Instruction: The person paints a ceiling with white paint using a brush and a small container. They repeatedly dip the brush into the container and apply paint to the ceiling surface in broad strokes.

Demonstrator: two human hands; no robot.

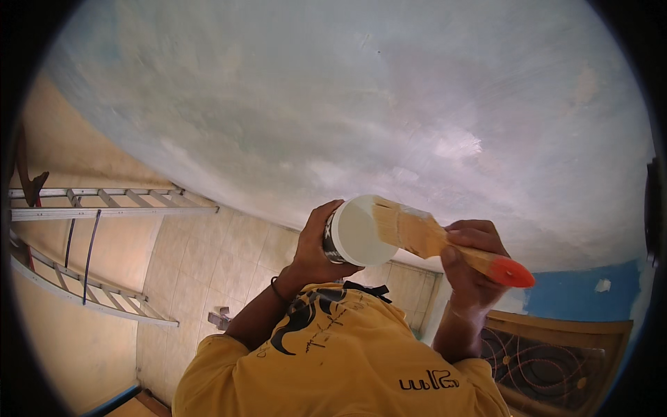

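Observation:
My left hand (314, 244) is wrapped around a small round can (356, 232) filled with white paint, held up in front of my chest. My right hand (474, 256) grips a wide flat paintbrush (417, 233) by its wooden handle, which ends in a red tip (513, 273). The pale bristles lie over the can's open rim, touching or just above the paint. A dark band circles my left wrist. My yellow shirt (333, 361) with black print fills the lower middle.
A large patchy grey-white plastered surface (347, 104) fills the upper view, with a blue painted strip (583, 288) at the right. An aluminium ladder (104, 203) lies at the left over beige tiles (208, 264). A wooden door (556, 354) with swirl metalwork sits lower right.

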